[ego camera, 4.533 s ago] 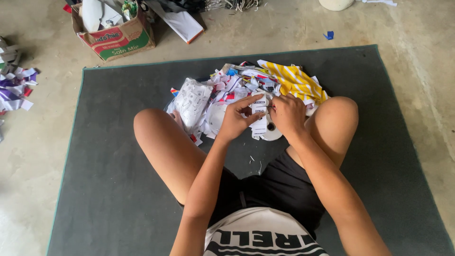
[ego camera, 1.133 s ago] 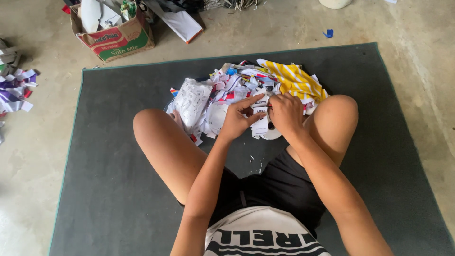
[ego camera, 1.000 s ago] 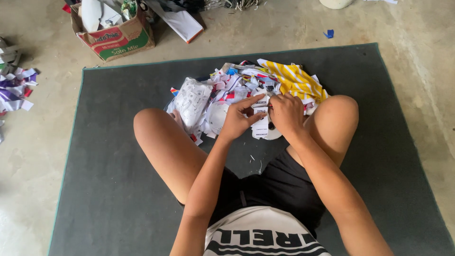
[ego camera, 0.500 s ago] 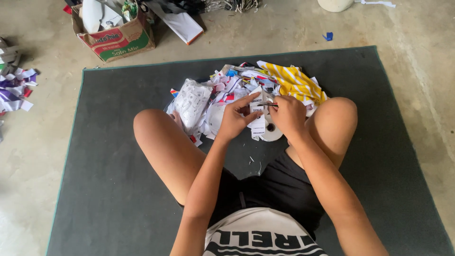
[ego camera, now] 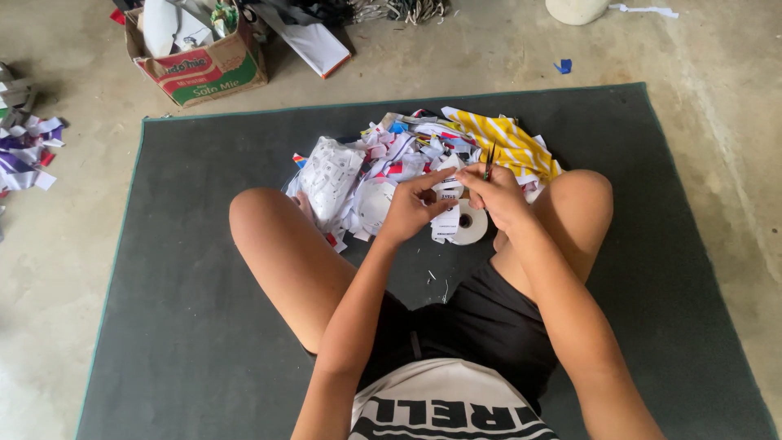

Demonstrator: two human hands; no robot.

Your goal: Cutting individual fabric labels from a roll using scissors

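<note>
While you sit mid-mat (ego camera: 195, 326) | left hand (ego camera: 407, 208) pinches white label strip (ego camera: 447, 194) | right hand (ego camera: 497, 194) grips small scissors (ego camera: 489, 160) | cut pile (ego camera: 391, 163) large, roll (ego camera: 470, 222) remains.

Cardboard box (ego camera: 204, 69), red and green printed sides, on concrete floor beyond mat's far-left corner. White label strip (ego camera: 447, 213), dark print, pinched in left hand (ego camera: 407, 210), above white label roll (ego camera: 470, 224). White printed bag (ego camera: 330, 175) left of pile.

Cardboard box (ego camera: 204, 65) w/ scraps, purple scrap pile (ego camera: 24, 151) nr mat (ego camera: 163, 326).
</note>
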